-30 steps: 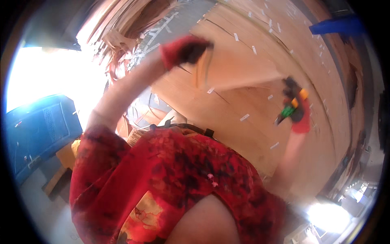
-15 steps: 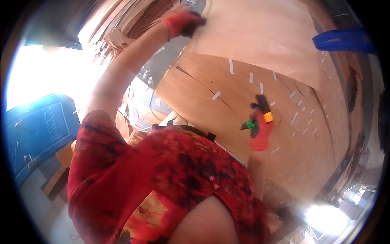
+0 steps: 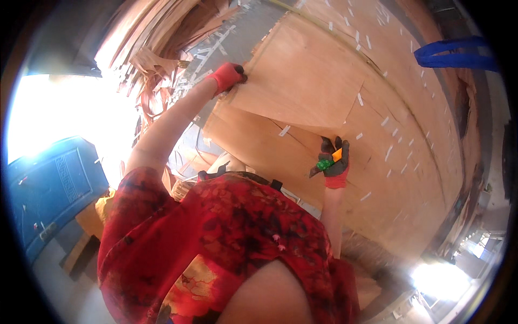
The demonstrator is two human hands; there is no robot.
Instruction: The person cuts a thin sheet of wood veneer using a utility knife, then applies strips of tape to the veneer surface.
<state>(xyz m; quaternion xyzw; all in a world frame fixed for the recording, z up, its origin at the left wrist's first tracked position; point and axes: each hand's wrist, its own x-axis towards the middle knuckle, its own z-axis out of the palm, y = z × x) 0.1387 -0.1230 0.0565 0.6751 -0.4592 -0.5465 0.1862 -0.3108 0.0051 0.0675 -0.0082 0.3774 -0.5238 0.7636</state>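
A thin pale-brown wood veneer sheet (image 3: pixel 307 70) lies over a larger taped veneer layer (image 3: pixel 259 132). My left hand (image 3: pixel 229 77), in a red glove with dark fingers, is closed on the sheet's left edge. Its fingertips are partly hidden. Close to the sheet's near right corner is my right hand (image 3: pixel 333 162), gloved the same way, with fingers and thumb apart. A green band (image 3: pixel 325 164) sits at its thumb and a yellow-orange band (image 3: pixel 337 155) on a finger. Small white tape strips (image 3: pixel 285 130) hold cracks in the lower layer.
Stacked veneer strips and scraps (image 3: pixel 156 59) are piled at the far left. A blue plastic bin (image 3: pixel 56 181) stands at the left. At the upper right a blue loop (image 3: pixel 456 53) juts in above the veneer. Beyond the sheet runs a long dark seam (image 3: pixel 372 62).
The upper veneer sheet has come nearer to me, uncovering taped veneer beyond it. My left hand has moved nearer with its edge. My right hand has shifted slightly left, its fingers more spread.
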